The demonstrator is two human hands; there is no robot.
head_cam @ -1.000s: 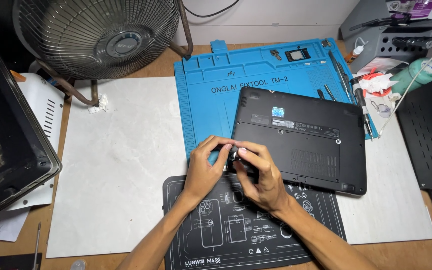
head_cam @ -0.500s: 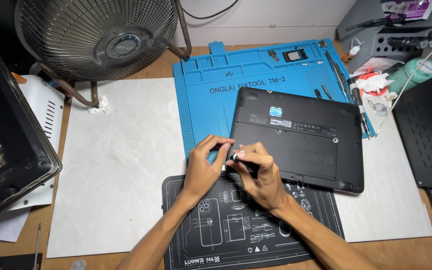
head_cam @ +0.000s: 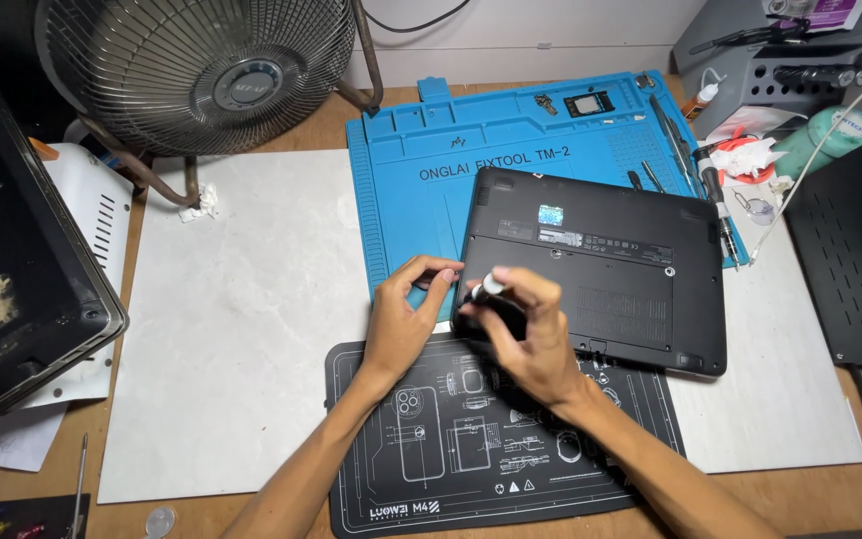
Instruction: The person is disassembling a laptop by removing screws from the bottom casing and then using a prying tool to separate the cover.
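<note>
**At the near-left corner of the upturned laptop, both hands close on a screwdriver**

Near the middle of the bench, a matte black laptop [head_cam: 591,269] lies bottom-up, its far half on a blue silicone repair mat [head_cam: 421,200] and its near edge over a black printed work mat [head_cam: 451,469]. Both hands meet at its near-left corner. The right hand [head_cam: 526,334] is curled around a small dark-handled screwdriver with a pale cap [head_cam: 491,289], fingers pressed together about the handle and the cap showing above them. The left hand [head_cam: 406,319] sits just left of it, thumb and forefinger reaching in toward the tool's tip and the corner of the case; they look pinched, but what they pinch is too small to tell.

My reading is that a corner screw in the base cover is being worked, with the left fingers steadying the tip or the screw. A move from this position would call for keeping the driver upright on the screw head and the laptop from sliding across the two mats.

Left of the mats is a pale marble-patterned sheet [head_cam: 231,319]. A round wire-guard fan [head_cam: 202,70] stands at the far left, a dark device with a grey frame [head_cam: 12,250] lies at the left edge, and a black perforated panel [head_cam: 855,260] rests at the right. Loose slim tools [head_cam: 710,190] lie along the blue mat's right edge.
</note>
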